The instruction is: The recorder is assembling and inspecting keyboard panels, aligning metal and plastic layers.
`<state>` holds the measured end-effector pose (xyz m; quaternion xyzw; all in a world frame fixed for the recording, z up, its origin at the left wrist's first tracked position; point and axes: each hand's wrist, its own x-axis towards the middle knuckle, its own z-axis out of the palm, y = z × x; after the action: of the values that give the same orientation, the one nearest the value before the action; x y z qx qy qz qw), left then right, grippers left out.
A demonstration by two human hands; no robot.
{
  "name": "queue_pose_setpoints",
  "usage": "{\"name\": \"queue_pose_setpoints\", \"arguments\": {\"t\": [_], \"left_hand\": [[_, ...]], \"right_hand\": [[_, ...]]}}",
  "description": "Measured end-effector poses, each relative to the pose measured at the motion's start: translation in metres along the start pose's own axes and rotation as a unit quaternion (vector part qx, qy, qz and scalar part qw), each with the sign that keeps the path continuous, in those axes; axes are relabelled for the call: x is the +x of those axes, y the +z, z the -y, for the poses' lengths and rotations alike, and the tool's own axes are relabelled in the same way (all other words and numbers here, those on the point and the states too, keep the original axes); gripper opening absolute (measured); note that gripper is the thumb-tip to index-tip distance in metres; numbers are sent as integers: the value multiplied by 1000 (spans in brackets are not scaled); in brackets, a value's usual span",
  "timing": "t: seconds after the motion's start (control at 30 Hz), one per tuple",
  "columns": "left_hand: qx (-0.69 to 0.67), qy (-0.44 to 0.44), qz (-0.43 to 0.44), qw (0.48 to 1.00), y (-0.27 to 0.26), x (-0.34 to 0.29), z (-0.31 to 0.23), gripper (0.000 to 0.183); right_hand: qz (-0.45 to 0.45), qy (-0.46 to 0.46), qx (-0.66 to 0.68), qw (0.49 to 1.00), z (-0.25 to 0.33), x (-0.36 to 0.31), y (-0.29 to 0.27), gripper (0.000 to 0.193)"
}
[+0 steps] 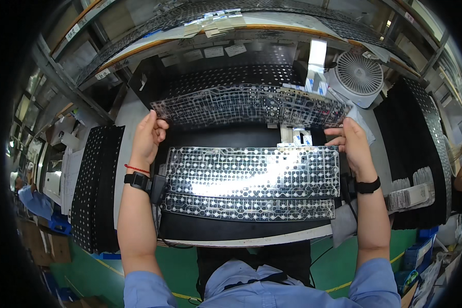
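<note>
A clear, flexible keyboard membrane sheet with printed circuit traces is raised above the bench, bowed along its length. My left hand pinches its left end between thumb and fingers. At the other end, my right hand grips the right edge, its thumb on top. Nearer to me, more keyboard membrane sheets with rows of pale dots lie overlapping on a black surface. Strong glare covers part of them. Beyond the held sheet, white strips with blue marks show partly.
A round white fan stands at the back right. Black perforated stacks flank the left, with similar black stacks on the right. White bundled pieces sit on the right stack. A shelf runs across the back above the bench.
</note>
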<state>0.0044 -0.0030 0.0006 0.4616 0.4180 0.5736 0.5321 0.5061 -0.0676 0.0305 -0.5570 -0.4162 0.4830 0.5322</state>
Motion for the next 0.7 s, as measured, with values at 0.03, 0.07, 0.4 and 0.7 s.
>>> {"name": "queue_pose_setpoints", "arguments": {"t": [0.03, 0.07, 0.4, 0.7], "left_hand": [[-1, -11, -14, 1000, 6, -3, -3, 26], [-2, -22, -26, 999, 14, -6, -10, 28], [110, -53, 9, 992, 24, -10, -9, 29], [118, -63, 37, 990, 6, -1, 4, 12]], "right_hand": [[14, -1, 4, 1000, 2, -1, -1, 22], [26, -4, 8, 1000, 4, -3, -2, 22], [78, -93, -34, 992, -7, 3, -5, 49], [60, -86, -67, 992, -8, 5, -10, 47]]}}
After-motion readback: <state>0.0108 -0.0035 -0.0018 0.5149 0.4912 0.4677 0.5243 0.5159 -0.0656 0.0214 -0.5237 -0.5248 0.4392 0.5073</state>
